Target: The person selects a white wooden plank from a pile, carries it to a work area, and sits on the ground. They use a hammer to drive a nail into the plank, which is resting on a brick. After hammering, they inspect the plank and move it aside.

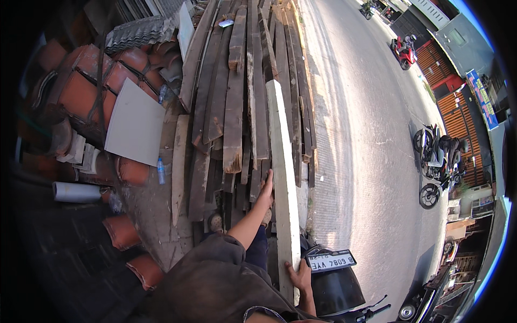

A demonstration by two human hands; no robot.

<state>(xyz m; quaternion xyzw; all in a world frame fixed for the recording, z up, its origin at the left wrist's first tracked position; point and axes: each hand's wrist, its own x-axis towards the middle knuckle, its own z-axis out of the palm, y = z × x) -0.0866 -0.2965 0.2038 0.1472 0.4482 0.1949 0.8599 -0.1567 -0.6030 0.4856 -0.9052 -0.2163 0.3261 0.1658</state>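
Observation:
A long wooden beam (281,156), its top face pale and whitish, runs lengthwise in front of me, slanting over the pile of dark planks (232,124). Midway along its left side, my left hand (267,185) supports it, with some fingers hidden behind the wood. Close to my body, my right hand (299,277) is closed around the beam's near end from the right, thumb toward the top face. Beyond my left hand, the far end of the beam overlaps the dark planks; whether it touches them I cannot tell.
Left of the planks are stacked orange roof tiles (89,97), a white board (134,123) and a plastic bottle (161,171). A parked motorbike's black rear (336,290) is close by my right hand. On the road (366,161) at right, a red motorbike (404,53) carries a rider.

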